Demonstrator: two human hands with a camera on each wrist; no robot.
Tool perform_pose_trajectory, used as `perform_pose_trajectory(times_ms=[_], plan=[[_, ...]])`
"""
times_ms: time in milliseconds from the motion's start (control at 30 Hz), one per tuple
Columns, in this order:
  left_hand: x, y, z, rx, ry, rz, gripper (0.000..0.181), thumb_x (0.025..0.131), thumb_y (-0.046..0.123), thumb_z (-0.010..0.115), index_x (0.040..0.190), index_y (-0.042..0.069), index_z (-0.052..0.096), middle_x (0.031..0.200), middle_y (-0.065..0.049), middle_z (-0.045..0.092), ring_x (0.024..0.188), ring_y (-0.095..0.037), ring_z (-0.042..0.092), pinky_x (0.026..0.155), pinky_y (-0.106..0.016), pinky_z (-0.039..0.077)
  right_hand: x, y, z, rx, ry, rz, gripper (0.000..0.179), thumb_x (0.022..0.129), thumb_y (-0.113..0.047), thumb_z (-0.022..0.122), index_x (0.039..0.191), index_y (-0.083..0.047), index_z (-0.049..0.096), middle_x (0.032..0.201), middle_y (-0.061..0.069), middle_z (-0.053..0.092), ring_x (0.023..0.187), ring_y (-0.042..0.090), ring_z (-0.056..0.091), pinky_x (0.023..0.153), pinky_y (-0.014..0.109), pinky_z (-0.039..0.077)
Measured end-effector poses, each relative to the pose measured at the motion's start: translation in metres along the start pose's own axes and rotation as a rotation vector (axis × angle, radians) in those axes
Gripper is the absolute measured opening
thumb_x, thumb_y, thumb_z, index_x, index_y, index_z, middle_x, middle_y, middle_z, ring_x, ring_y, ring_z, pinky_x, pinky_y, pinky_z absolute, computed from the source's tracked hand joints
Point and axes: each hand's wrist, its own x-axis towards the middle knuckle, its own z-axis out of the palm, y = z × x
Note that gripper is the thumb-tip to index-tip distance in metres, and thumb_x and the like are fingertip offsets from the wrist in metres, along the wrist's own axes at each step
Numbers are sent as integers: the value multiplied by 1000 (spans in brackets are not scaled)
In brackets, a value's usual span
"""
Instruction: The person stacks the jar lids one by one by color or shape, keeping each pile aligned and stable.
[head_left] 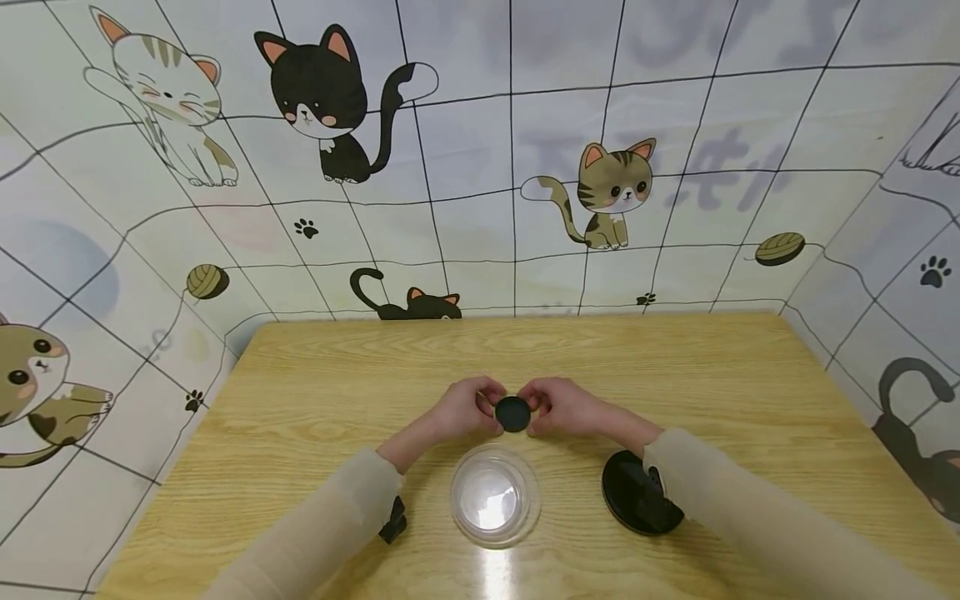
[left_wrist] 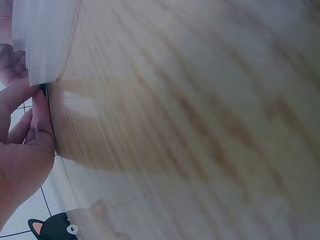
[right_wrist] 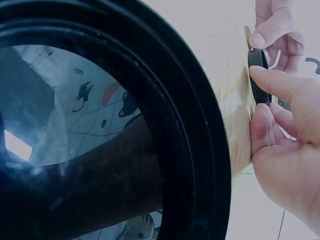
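Observation:
A small round black disc with a raised rim (head_left: 513,413) is held between both hands, close over the table. My left hand (head_left: 470,408) grips its left edge with thumb and fingers. On the opposite edge, my right hand (head_left: 564,406) pinches it; the right wrist view shows the black disc (right_wrist: 259,77) edge-on between the fingers. In the left wrist view only a dark sliver shows by the left hand (left_wrist: 30,160), the rest hidden behind a clear plastic container (left_wrist: 47,40). That round container (head_left: 495,496) stands just nearer than the hands.
A larger glossy black round piece (head_left: 637,496) lies right of the container, partly under the right sleeve (head_left: 720,492). Beside the left sleeve (head_left: 322,508) is a small black object (head_left: 393,521), partly covered. The wooden table (head_left: 360,358) meets a cat-patterned cloth backdrop (head_left: 480,183).

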Motion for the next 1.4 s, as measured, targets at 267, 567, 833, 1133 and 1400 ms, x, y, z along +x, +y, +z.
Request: perform_pose_trajectory(times_ms=[267, 567, 833, 1133, 1400], plan=[[-3, 7, 0, 0, 6, 1, 50, 72, -9, 86, 118, -5, 67, 102, -10, 65, 83, -15, 61, 75, -23, 52, -2, -1, -2, 35, 2, 1, 42, 83, -6, 82, 119, 1, 63, 97, 9, 61, 79, 18, 55, 74, 31, 47], [-5, 3, -3, -11, 13, -32, 49, 74, -2, 88, 119, 1, 69, 103, -5, 65, 84, -15, 62, 74, -25, 52, -2, -2, -2, 80, 16, -5, 42, 84, -10, 85, 119, -3, 62, 100, 8, 61, 80, 19, 56, 74, 31, 48], [-16, 20, -2, -80, 8, -7, 47, 76, -2, 87, 120, 1, 69, 106, -6, 63, 84, -15, 63, 69, -26, 53, -20, -7, -8, 39, 51, -72, 42, 85, -14, 85, 120, -5, 64, 100, 5, 61, 74, 17, 56, 65, 28, 49], [-32, 49, 9, -129, 68, 87, 45, 77, -5, 85, 119, 1, 68, 107, -7, 64, 82, -15, 65, 67, -25, 55, -52, -23, -17, 82, 113, -110, 41, 84, -12, 86, 120, -8, 66, 95, 4, 61, 75, 19, 57, 65, 28, 49], [-37, 75, 31, -184, 85, 128, 45, 78, -6, 85, 119, 1, 68, 109, -9, 63, 85, -16, 66, 70, -24, 56, -89, -29, -31, 26, 170, -140, 40, 84, -13, 86, 118, -6, 67, 81, 0, 60, 70, 15, 57, 66, 29, 48]])
